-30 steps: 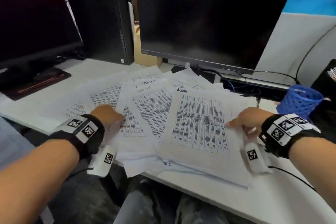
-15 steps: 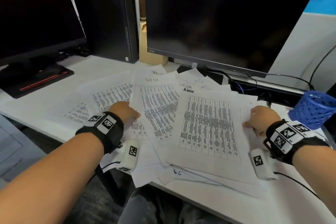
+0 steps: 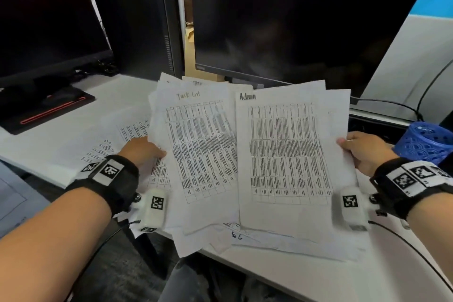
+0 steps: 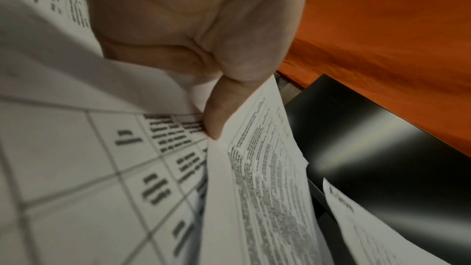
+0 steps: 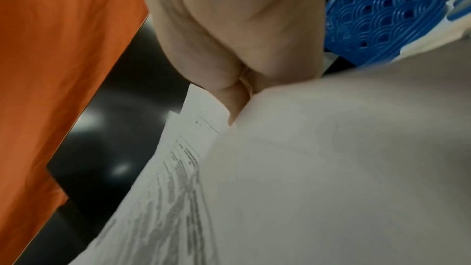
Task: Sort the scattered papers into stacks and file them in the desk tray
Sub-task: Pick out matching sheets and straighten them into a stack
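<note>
White desk (image 3: 282,274) before 2 dark monitors: left hand (image 3: 141,152) pinches the "Task List" sheets (image 3: 196,144), right hand (image 3: 362,152) pinches the "Admin" sheets (image 3: 289,154), both raised over scattered papers (image 3: 103,140). Blue basket (image 3: 426,144) sits right.

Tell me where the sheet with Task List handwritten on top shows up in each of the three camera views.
Head: Task List sheet sits centre-left, pinched at its left edge by the left hand.
Left wrist: centre-right, running down from the thumb, heading visible.
Right wrist: cannot tell; its printed sheets show no heading.
Shared landmark: the dark monitor, behind the papers in every view.
</note>
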{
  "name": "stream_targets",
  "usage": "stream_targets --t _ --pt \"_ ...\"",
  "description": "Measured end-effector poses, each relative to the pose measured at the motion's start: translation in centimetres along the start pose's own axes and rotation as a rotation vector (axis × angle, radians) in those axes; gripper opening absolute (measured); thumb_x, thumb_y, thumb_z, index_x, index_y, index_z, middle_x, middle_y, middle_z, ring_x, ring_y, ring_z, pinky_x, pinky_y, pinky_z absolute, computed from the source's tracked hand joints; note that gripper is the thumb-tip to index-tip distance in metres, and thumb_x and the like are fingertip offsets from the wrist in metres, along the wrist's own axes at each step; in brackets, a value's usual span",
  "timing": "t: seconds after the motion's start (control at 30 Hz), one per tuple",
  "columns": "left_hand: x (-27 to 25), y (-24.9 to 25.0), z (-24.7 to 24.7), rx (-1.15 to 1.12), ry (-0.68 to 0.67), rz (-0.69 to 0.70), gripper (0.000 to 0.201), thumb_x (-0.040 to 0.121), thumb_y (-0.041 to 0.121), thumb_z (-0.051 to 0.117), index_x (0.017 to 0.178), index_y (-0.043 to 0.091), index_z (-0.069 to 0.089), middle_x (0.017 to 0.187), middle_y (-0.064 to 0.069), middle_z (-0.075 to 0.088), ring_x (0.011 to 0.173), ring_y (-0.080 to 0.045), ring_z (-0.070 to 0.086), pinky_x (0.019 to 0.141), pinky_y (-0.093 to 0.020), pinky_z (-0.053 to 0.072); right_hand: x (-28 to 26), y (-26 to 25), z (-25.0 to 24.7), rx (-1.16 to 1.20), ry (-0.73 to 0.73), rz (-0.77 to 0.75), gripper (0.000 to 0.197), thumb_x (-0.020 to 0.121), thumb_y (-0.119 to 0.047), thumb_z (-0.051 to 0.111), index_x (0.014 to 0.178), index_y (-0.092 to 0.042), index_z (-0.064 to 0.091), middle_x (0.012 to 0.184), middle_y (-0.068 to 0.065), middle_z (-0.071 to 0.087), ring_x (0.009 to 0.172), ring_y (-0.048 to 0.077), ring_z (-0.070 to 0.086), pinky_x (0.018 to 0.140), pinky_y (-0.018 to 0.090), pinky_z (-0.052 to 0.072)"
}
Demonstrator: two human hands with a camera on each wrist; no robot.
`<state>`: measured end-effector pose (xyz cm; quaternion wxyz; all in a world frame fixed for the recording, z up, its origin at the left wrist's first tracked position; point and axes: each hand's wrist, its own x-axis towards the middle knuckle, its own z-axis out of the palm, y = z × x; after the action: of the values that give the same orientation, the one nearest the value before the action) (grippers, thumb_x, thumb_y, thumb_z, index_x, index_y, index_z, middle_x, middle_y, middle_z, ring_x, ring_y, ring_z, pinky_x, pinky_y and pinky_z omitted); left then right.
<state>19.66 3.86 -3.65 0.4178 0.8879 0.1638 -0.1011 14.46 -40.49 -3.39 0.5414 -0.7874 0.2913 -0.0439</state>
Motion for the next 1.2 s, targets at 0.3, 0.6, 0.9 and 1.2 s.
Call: stream_targets --t 0.3,0.6,0.9,1.2 --pt "-1.6 1.8 3.4 -0.131 -0.127 0.048 0.030 0.082 0.006 0.069 0.111 -0.002 0.063 0.109 -0.014 0.065 0.103 -0.032 0.059 0.095 -0.039 0.046 -2.8 -2.3 7.1 -0.391 -0.136 -0.021 0.038 0.099 -0.007 0.041 0.133 0.009 0.046 0.139 0.027 0.046 0.128 0.036 0.046 0.105 0.038 0.040" --pt "-4.0 2.8 5.2 -0.725 -0.166 0.047 0.040 0.095 0.041 0.049 0.117 0.009 0.061 0.110 -0.002 0.067 0.102 -0.022 0.063 0.093 -0.036 0.047 -4.9 -3.1 11.8 0.231 -0.154 0.095 0.070 0.085 -0.042 0.060 0.141 -0.007 0.037 0.141 0.009 0.048 0.123 0.032 0.051 0.107 0.043 0.039" --pt "-4.0 2.6 6.3 -0.363 -0.175 0.213 0.040 0.091 0.032 0.055 0.131 0.026 0.050 0.119 0.002 0.065 0.106 -0.025 0.061 0.097 -0.048 0.047 -5.3 -2.9 10.2 0.113 -0.396 0.086 0.028 0.086 0.005 0.061 0.112 -0.005 0.064 0.109 0.014 0.070 0.099 0.032 0.066 0.090 0.047 0.052" --pt "-3.8 0.1 3.2 0.743 -0.208 0.250 0.067 0.092 0.058 0.039 0.149 0.028 0.022 0.157 -0.006 0.019 0.144 -0.031 0.020 0.115 -0.048 0.018 2.3 3.1 4.4 -0.101 -0.138 0.043 0.035 0.085 -0.012 0.065 0.118 -0.002 0.057 0.118 0.020 0.061 0.107 0.038 0.060 0.098 0.055 0.047"
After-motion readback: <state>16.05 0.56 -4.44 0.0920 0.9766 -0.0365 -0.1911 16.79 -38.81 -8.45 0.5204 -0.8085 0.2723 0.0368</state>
